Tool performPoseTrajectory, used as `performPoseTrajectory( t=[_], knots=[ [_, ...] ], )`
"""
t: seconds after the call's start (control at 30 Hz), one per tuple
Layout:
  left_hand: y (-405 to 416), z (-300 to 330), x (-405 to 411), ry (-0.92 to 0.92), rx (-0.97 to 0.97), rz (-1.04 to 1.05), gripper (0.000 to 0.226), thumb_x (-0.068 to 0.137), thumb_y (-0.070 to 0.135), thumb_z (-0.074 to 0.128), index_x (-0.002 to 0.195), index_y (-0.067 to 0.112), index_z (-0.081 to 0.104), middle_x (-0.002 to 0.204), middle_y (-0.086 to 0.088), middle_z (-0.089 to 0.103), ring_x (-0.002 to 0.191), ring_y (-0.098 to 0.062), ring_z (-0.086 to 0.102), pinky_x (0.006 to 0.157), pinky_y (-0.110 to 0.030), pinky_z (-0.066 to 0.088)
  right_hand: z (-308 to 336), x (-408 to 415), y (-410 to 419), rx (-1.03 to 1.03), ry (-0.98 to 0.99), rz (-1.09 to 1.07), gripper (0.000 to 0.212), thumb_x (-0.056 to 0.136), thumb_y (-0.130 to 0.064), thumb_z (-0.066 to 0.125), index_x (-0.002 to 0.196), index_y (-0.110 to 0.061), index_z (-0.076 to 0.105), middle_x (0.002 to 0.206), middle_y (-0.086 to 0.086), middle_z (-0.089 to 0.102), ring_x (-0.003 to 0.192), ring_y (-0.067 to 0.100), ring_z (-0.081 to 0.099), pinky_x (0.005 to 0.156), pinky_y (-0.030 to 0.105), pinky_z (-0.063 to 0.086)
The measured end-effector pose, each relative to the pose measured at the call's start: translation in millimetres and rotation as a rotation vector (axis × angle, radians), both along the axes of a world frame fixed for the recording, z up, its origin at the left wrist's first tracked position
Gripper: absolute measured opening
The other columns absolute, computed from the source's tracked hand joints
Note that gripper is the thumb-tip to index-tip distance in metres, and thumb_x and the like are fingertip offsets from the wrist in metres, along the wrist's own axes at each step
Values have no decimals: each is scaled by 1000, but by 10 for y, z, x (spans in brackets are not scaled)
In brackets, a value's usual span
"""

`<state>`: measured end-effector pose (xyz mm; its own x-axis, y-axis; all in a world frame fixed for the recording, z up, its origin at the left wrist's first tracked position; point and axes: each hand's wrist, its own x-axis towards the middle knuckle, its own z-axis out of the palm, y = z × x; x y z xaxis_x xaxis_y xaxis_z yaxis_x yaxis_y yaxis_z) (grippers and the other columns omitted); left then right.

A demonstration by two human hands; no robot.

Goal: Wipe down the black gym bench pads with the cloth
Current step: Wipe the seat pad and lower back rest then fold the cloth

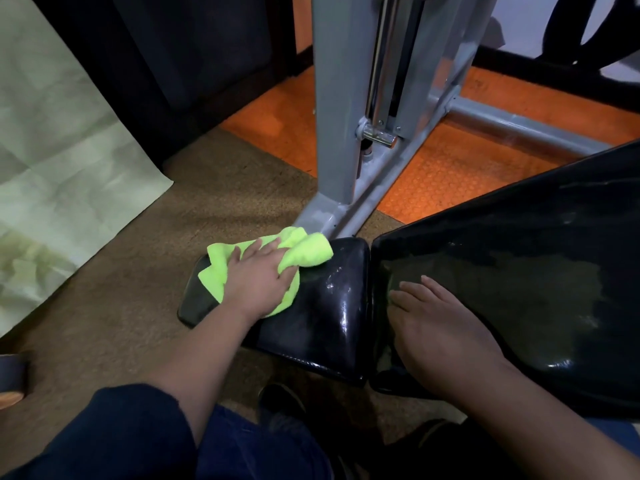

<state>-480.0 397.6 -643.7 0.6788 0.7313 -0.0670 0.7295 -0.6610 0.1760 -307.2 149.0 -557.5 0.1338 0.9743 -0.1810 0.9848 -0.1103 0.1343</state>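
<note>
A bright green cloth (304,249) lies bunched on the small black seat pad (322,317) of the gym bench. My left hand (258,280) presses flat on the cloth near the pad's far left end, fingers spread over it. My right hand (440,327) rests with straight fingers on the near end of the large black back pad (519,278), which slopes up to the right. Both pads are glossy and show streaks.
A grey metal machine frame (343,116) stands just behind the seat pad on an orange rubber floor (450,168). Brown carpet (156,271) lies to the left, with a pale sheet (52,150) on it. My knees and a shoe (280,407) are below.
</note>
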Motion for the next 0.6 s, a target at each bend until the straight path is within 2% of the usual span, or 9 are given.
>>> performPoseTrajectory(
  t=[0.07, 0.2, 0.37, 0.5, 0.6],
  knots=[
    [30, -25, -140, -23, -1, -63, 52, 94, 54, 35, 140, 33, 45, 154, 11, 35, 146, -19, 24, 118, -51, 15, -13, 2, -6, 10, -1, -4, 33, 80, -27, 53, 102, -15, 74, 114, 8, 70, 118, 29, 60, 115, 48, 30],
    [102, 33, -85, 4, 17, 73, 50, 95, 53, 36, 138, 29, 48, 151, 8, 40, 144, -22, 28, 116, -52, 19, -16, 1, 5, 2, 5, 0, 32, 82, -28, 53, 104, -15, 74, 115, 7, 70, 119, 28, 59, 115, 47, 29],
    [31, -28, -299, -10, 16, -49, 54, 92, 57, 33, 140, 34, 46, 155, 11, 34, 146, -19, 22, 118, -51, 15, -23, -1, 1, 4, 14, -7, 36, 82, -28, 50, 106, -15, 74, 119, 8, 69, 122, 27, 58, 116, 46, 24],
    [-58, 22, -172, 7, 36, 58, 53, 94, 56, 36, 140, 31, 47, 154, 10, 34, 146, -22, 22, 117, -53, 15, -3, 4, 8, 3, 32, -17, 34, 83, -26, 52, 108, -15, 73, 120, 7, 68, 124, 27, 57, 117, 45, 23],
    [-166, -50, -376, -11, 41, -66, 57, 90, 59, 32, 140, 36, 45, 156, 12, 30, 148, -20, 18, 118, -53, 13, 8, 2, 0, -1, 37, -13, 37, 83, -26, 47, 106, -15, 74, 118, 8, 69, 122, 28, 58, 116, 46, 25]
  ],
)
